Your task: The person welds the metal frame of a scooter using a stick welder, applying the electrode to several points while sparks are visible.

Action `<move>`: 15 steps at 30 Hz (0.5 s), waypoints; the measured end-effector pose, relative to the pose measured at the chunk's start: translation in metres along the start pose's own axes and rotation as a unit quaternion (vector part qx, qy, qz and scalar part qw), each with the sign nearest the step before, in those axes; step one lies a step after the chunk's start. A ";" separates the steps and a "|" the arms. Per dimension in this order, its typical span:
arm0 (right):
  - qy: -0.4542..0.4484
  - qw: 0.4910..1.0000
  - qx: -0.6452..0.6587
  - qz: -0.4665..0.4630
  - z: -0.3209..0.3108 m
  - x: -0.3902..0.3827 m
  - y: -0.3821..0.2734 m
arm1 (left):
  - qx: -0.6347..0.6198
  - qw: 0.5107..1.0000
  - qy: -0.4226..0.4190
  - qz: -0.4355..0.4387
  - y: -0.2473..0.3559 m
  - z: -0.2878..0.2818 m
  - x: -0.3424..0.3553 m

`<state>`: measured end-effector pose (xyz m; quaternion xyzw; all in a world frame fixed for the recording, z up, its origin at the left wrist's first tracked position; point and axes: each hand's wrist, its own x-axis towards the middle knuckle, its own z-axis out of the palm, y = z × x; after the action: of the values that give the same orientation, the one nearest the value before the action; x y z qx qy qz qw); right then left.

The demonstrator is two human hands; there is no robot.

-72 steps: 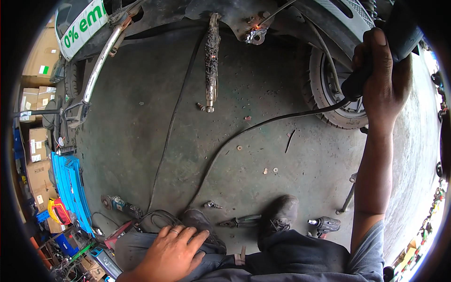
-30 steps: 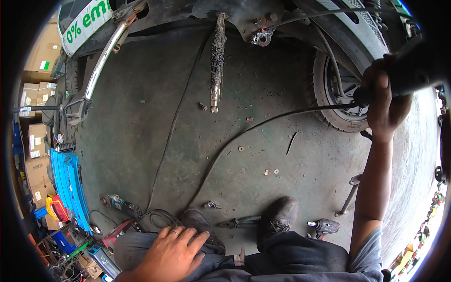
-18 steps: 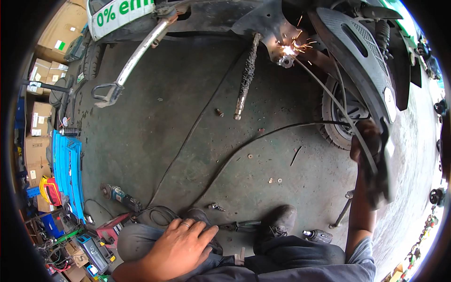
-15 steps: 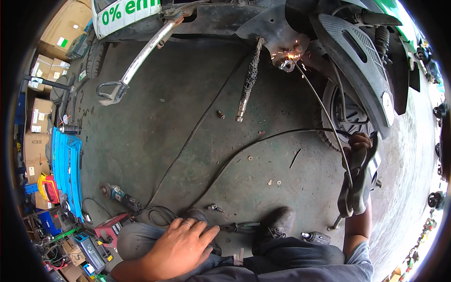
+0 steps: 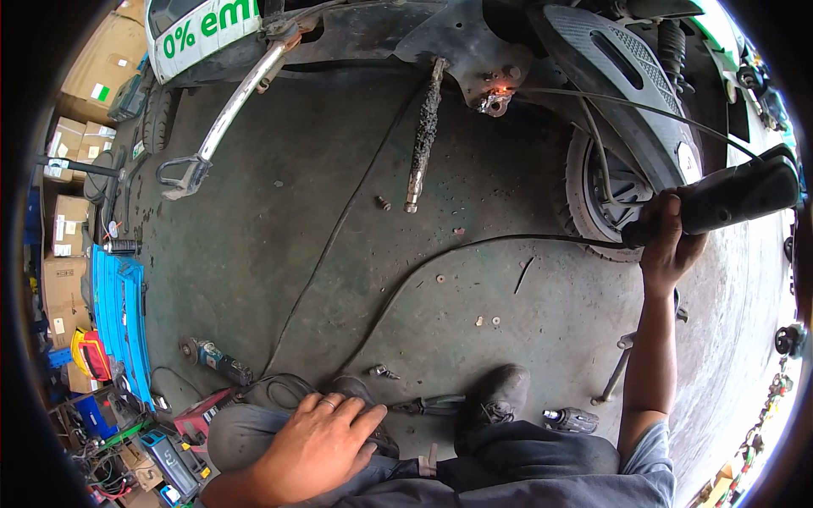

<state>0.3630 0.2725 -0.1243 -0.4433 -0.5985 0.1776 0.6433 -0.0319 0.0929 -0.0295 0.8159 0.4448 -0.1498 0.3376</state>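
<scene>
My right hand point(image 5: 671, 244) is raised at the right and grips the dark body of a corded power tool point(image 5: 735, 196). Its black cable point(image 5: 440, 258) runs left across the concrete floor toward my feet. My left hand point(image 5: 318, 435) lies flat on my left knee with fingers spread, holding nothing. Above, a vehicle's underside point(image 5: 474, 42) shows a small glowing spot point(image 5: 500, 89) on a metal bracket. A rusty coated rod point(image 5: 423, 135) hangs down beside it. A wheel point(image 5: 605, 195) stands just left of my right hand.
An angle grinder point(image 5: 216, 360) and pliers point(image 5: 432, 406) lie by my shoes. A long wrench point(image 5: 614, 381) and a small tool point(image 5: 576, 417) lie at the right. Bolts and washers dot the floor. A blue toolbox point(image 5: 118, 313) and cardboard boxes point(image 5: 72, 229) line the left.
My right hand swung the power tool down from the vehicle, where sparks flew, then lifted it again to the right. Only a small glow is left. My left hand stayed on my knee.
</scene>
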 end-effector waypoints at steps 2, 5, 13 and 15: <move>-0.008 1.000 -0.003 0.000 0.004 0.002 -0.003 | 0.002 1.000 0.008 0.001 -0.004 0.007 -0.001; -0.014 1.000 -0.009 -0.002 0.005 0.003 -0.001 | 0.001 1.000 0.004 0.002 -0.004 0.008 0.000; -0.017 1.000 -0.006 0.003 0.005 0.003 0.001 | 0.002 1.000 0.000 0.001 -0.004 0.007 0.000; -0.016 1.000 -0.010 -0.001 0.004 0.002 0.002 | 0.002 1.000 -0.001 0.000 -0.004 0.007 0.000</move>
<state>0.3603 0.2772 -0.1252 -0.4463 -0.6109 0.1778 0.6293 -0.0348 0.0894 -0.0362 0.8166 0.4438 -0.1519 0.3363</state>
